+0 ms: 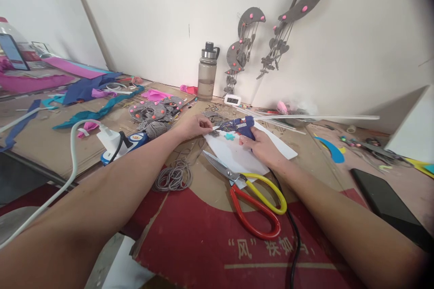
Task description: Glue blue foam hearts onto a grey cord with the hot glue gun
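My right hand is wrapped round a blue hot glue gun, with a long clear glue stick reaching out of its back. The gun's nozzle points left, close to my left hand. The left fingertips are pinched together beside a small dark grey piece at the paper's left edge; what they hold is too small to make out. A teal star-shaped piece lies on the white paper under the gun. Open-bladed scissors with red and yellow handles rest nearer me, partly on the paper.
A grey yarn coil lies left of the scissors. Behind stand a water bottle and a small clock. Grey moon hangings are on the wall. A power strip sits left; a phone lies right.
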A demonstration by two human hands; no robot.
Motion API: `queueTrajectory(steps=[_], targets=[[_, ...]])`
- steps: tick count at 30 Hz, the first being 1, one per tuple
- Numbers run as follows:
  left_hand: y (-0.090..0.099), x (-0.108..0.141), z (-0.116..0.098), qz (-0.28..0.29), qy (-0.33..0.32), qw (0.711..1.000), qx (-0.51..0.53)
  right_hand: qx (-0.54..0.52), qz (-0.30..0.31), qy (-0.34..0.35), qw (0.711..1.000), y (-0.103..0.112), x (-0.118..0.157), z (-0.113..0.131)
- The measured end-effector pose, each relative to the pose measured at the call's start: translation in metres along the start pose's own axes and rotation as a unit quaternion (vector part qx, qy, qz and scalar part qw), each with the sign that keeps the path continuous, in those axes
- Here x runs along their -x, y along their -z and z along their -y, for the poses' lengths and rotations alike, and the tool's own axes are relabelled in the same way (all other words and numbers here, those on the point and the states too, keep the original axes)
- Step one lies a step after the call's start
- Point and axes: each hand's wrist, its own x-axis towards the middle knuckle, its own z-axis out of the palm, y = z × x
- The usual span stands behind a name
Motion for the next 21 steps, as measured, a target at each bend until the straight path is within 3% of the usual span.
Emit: queueTrajectory(steps=[7, 15, 21], targets=[[0.001, 0.000, -0.003, -0.005, -0.006, 1.000, 0.004, 0.035, 0.007, -0.009, 0.999, -0.005, -0.001, -0.003], [0.001, 0.000, -0.002, -0.001, 0.002, 1.000, 0.001, 0.034, 0.024, -0.017, 0.999, 0.004, 0.000, 0.003], [0.000, 0.000, -0.001, 0.000, -0.003, 1.000, -0.004, 0.021, -0.001, -0.005, 1.000, 0.002, 0.000, 0.000]])
